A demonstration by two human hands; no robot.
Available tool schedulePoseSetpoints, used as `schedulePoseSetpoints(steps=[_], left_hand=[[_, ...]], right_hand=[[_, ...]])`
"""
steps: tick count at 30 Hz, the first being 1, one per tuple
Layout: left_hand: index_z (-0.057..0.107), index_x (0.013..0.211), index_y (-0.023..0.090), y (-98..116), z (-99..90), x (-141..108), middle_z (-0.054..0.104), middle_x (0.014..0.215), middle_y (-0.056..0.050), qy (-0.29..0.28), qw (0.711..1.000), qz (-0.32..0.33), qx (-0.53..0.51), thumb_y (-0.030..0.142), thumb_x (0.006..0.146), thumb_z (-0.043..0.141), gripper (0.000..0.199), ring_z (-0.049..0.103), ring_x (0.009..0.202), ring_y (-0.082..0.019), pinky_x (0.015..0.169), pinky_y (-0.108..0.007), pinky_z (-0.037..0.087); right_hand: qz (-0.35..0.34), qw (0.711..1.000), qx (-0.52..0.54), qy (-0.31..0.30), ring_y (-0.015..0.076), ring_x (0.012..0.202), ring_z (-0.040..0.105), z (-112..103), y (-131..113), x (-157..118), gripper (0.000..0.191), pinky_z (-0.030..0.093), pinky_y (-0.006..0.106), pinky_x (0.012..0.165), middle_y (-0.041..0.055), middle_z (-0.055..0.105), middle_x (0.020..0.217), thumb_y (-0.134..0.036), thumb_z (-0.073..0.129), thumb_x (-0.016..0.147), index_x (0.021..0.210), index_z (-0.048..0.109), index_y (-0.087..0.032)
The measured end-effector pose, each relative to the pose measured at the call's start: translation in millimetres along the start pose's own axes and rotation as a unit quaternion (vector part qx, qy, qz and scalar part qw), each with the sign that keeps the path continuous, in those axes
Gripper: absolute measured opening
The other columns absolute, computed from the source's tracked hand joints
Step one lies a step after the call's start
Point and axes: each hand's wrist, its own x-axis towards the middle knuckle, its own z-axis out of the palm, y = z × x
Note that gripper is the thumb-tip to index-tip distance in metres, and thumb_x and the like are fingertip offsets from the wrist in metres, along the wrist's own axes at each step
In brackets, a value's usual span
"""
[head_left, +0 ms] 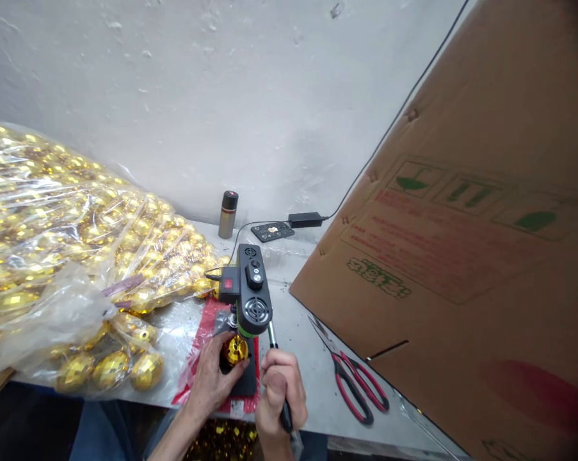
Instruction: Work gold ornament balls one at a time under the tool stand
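A shiny gold faceted ball [237, 350] sits under the head of a small black bench drill press [254, 301]. My left hand [215, 374] grips the ball from the left, thumb in front and fingers behind. To the right, my right hand [281, 397] is wrapped round the black-ended lever handle [287, 416] of the press, its metal rod running up to the machine. The press's black base [244, 383] rests on a red plastic sheet [192, 378]. The drill tip and where it meets the ball are hard to make out.
A large clear bag of gold balls [87, 237] fills the left, several balls at its mouth. Red-handled scissors [356, 381] lie right, beside a big cardboard box [442, 256]. Behind stand a bottle [228, 214], a phone-like slab [272, 231] and a corded power adapter [305, 219].
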Motion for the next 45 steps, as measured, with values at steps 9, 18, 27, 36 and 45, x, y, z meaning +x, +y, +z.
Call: schedulePoseSetpoints(steps=[9, 18, 27, 36, 45], left_hand=[[0.074, 0.122, 0.022, 1, 0.8, -1, 0.082, 0.110, -0.012, -0.006, 1.000, 0.010, 0.008, 0.041, 0.085, 0.076, 0.042, 0.079, 0.101, -0.034, 0.090, -0.055, 0.066], [0.073, 0.123, 0.022, 1, 3.6, -1, 0.082, 0.111, -0.013, -0.007, 1.000, 0.012, 0.013, 0.041, 0.084, 0.075, 0.043, 0.078, 0.102, -0.035, 0.092, -0.055, 0.065], [0.073, 0.125, 0.022, 1, 3.9, -3, 0.082, 0.112, -0.013, -0.009, 1.000, 0.006, 0.016, 0.042, 0.085, 0.074, 0.044, 0.077, 0.104, -0.035, 0.093, -0.056, 0.064], [0.073, 0.125, 0.023, 2, 4.7, -4, 0.082, 0.113, -0.013, 0.001, 1.000, 0.012, 0.018, 0.042, 0.086, 0.075, 0.044, 0.078, 0.104, -0.035, 0.092, -0.055, 0.065], [0.073, 0.124, 0.021, 2, 5.8, -3, 0.082, 0.113, -0.014, 0.000, 1.000, 0.017, 0.021, 0.040, 0.085, 0.075, 0.044, 0.078, 0.103, -0.036, 0.091, -0.055, 0.066]], right_hand=[[0.010, 1.000, 0.015, 0.024, 0.0124, 0.068, 0.058, 5, 11, -12, 0.034, 0.045, 0.026, 0.062, -0.0023, 0.060, 0.080, -0.029, 0.045, 0.113, 0.082, 0.058, -0.024], [0.024, 0.998, 0.032, 0.046, 0.0115, 0.066, 0.054, 9, 12, -18, 0.032, 0.043, 0.025, 0.059, -0.0026, 0.058, 0.081, -0.028, 0.045, 0.112, 0.082, 0.056, -0.023], [0.036, 0.997, 0.043, 0.044, 0.0118, 0.067, 0.055, 9, 12, -21, 0.032, 0.045, 0.026, 0.061, -0.0022, 0.057, 0.081, -0.028, 0.046, 0.112, 0.082, 0.056, -0.023], [0.033, 0.997, 0.038, 0.053, 0.0118, 0.065, 0.054, 10, 9, -17, 0.033, 0.045, 0.026, 0.060, -0.0027, 0.056, 0.079, -0.027, 0.045, 0.111, 0.080, 0.055, -0.023], [0.016, 0.998, 0.027, 0.053, 0.0114, 0.064, 0.053, 11, 10, -14, 0.034, 0.045, 0.025, 0.061, -0.0033, 0.054, 0.077, -0.028, 0.043, 0.113, 0.080, 0.052, -0.024]])
